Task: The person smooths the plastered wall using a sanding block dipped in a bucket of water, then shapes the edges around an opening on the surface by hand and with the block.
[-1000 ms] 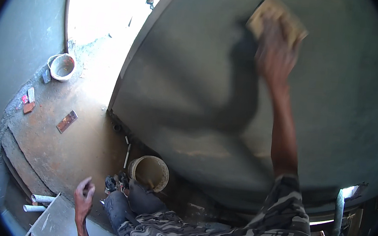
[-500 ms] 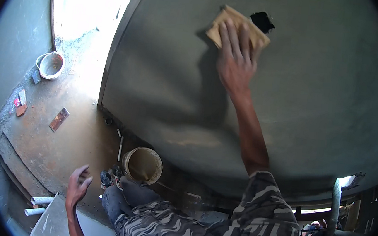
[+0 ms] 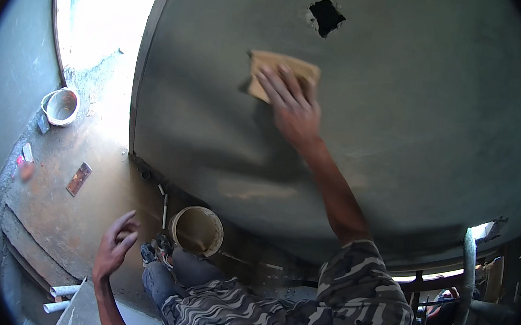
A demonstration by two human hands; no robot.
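Note:
My right hand (image 3: 296,113) presses a flat, squarish tan sponge (image 3: 269,63) against the grey plastered wall (image 3: 402,126). Its fingers lie across the sponge's face and cover part of it. Up and to the right of the sponge, a ragged dark hole (image 3: 326,18) breaks the wall. My left hand (image 3: 114,247) hangs low on the left, away from the wall. Its fingers are loosely bent, the thumb stands apart, and it holds nothing.
A bucket (image 3: 196,231) with murky contents stands by my feet at the wall's base. Another bucket (image 3: 63,107) sits near the bright doorway. A rectangular piece (image 3: 79,179) lies on the floor. White pipes (image 3: 63,291) lie lower left; a pole (image 3: 468,270) rises at right.
My right hand and the sponge have moved down and left across the wall, away from the hole. The whole view has shifted slightly. My left hand has risen a little, still holding nothing.

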